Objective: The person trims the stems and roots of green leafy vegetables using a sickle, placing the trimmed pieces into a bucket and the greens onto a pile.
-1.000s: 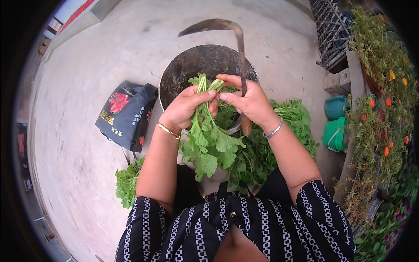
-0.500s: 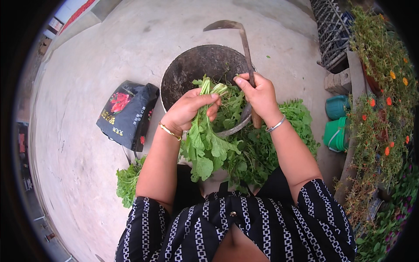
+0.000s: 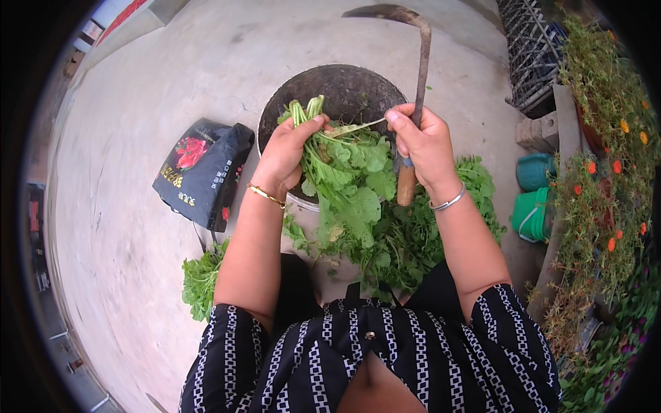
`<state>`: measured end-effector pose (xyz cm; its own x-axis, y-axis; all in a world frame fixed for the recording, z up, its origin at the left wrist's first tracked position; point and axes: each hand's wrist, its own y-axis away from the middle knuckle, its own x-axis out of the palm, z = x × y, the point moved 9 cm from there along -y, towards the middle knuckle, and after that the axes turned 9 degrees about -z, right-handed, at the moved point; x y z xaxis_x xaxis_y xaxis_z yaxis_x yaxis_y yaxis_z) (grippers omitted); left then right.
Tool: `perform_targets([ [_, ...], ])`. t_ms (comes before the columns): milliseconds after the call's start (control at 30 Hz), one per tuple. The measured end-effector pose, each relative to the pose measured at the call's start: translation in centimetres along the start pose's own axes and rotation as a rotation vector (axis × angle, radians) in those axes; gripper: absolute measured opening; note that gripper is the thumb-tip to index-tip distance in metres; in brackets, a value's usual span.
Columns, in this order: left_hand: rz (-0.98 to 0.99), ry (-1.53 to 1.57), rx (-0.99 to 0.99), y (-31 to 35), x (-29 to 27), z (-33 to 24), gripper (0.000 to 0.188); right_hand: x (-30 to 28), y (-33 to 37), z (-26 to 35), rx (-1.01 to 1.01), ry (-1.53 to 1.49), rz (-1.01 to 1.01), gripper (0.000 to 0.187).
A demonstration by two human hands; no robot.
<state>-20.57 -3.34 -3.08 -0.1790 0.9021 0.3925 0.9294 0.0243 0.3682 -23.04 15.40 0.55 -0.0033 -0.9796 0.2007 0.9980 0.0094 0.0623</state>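
My left hand (image 3: 286,150) is closed round a bunch of leafy greens (image 3: 348,199), with the pale cut stems sticking up past the thumb and the leaves hanging toward me. In my right hand (image 3: 428,148) is a sickle (image 3: 423,65); its curved blade points up and away, and its wooden handle comes out below the palm. Thumb and forefinger of that hand also pinch the end of a thin pale stalk (image 3: 361,126), which stretches across to the bunch. Both hands are over the near side of a dark, round metal pot (image 3: 330,81). Leaves hide much of its inside.
A heap of greens (image 3: 475,186) lies against the pot's near right side. To the left stand a black bag (image 3: 206,175) with a red flower print and a small clump of greens (image 3: 200,282). Green buckets (image 3: 530,213), bricks (image 3: 537,131) and flowering plants (image 3: 599,206) line the right.
The bunch in my left hand has shifted up and left, its leaves spread more to the right. My right hand and the sickle have moved right, drawing a pale stalk out from the bunch.
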Motion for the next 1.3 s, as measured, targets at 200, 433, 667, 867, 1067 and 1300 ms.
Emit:
perform_targets([
  [200,-0.091,0.071,0.115,-0.7,-4.0,-2.6,0.021,-4.1,-1.3,4.0,-0.211,-0.043,-0.207,0.015],
  [433,0.176,0.012,0.062,1.0,1.5,-1.3,0.043,-1.7,-0.8,1.9,-0.142,0.23,-0.072,0.025],
  [667,0.247,-0.557,0.504,3.6,6.0,-1.2,0.041,3.2,2.2,0.3,0.089,0.067,0.203,0.038],
  [867,0.205,-0.81,0.732,6.0,7.8,-1.7,0.052,2.4,2.6,-0.3,0.112,0.144,0.197,0.025],
  [1067,0.101,0.166,0.166,3.7,2.3,-2.1,0.031,-0.2,1.9,2.5,0.13,-0.05,0.183,0.02],
  [1300,-0.238,-0.616,0.91,9.3,4.8,-5.8,0.055,0.8,4.6,2.1,0.192,0.005,0.333,0.022],
])
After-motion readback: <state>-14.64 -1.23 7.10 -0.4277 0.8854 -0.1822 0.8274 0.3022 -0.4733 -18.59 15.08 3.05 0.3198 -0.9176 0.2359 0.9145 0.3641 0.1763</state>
